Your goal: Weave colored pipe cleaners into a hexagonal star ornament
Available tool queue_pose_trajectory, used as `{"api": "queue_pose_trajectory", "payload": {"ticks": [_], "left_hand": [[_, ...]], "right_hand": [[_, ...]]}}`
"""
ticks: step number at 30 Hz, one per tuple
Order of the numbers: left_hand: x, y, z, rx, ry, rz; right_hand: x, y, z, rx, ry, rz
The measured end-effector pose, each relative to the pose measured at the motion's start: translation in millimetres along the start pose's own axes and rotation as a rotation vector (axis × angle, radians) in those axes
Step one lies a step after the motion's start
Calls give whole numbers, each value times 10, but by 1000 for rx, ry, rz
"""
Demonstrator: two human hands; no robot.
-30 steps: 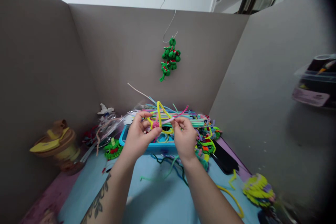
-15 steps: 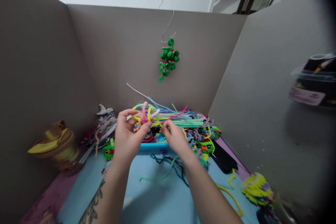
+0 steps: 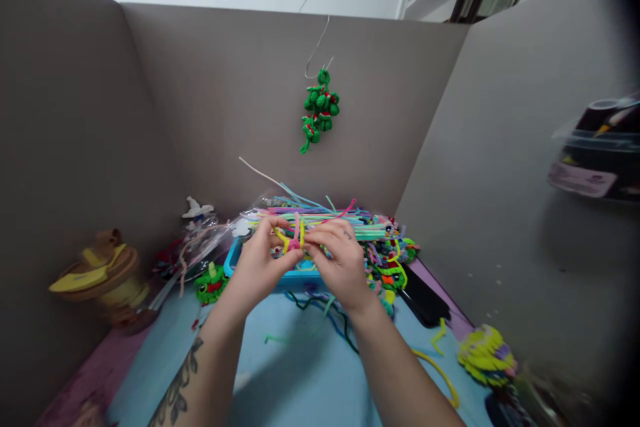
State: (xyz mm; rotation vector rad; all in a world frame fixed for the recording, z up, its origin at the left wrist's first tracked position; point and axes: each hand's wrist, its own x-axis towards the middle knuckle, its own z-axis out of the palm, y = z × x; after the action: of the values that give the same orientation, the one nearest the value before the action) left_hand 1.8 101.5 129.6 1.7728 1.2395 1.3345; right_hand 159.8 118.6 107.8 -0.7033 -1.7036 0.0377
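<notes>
Between my two hands is a small figure of bent pipe cleaners [image 3: 295,240], with pink and yellow loops that meet at a darker pink middle. My left hand [image 3: 265,253] pinches it from the left, thumb under the pink part. From the right, my right hand [image 3: 337,257] has its thumb and fingers closed at the yellow loop's edge; its fingertips partly cover the piece. Behind the hands lies a bundle of many-coloured pipe cleaners [image 3: 373,232] over a blue tray [image 3: 233,259].
A black phone [image 3: 427,300] lies right of the pile. A yellow fuzzy piece [image 3: 486,355] sits at the front right, a green figure [image 3: 210,283] at the left, by a brown and yellow pot [image 3: 113,273]. Green knotted pieces [image 3: 321,107] hang on the back panel.
My right hand has come up and left to meet the left hand. The left hand has shifted right with the pipe cleaner piece, which is turned differently.
</notes>
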Motion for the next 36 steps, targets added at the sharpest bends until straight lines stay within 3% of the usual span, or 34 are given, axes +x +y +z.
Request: {"api": "queue_pose_trajectory", "payload": {"ticks": [12,22,29,36], "left_hand": [[-21,-24,-22,4,-54,-21],[-50,16,-46,139,-75,-15],[-66,50,-9,250,6,-8],[-32,-21,-73,74,-95,-12]], "right_hand": [[-25,82,-19,55,-67,-100],[-11,89,-38,-19,-144,-160],[-8,86,-35,-102,-205,-159],[-24,60,-2,8,-118,-167]]}}
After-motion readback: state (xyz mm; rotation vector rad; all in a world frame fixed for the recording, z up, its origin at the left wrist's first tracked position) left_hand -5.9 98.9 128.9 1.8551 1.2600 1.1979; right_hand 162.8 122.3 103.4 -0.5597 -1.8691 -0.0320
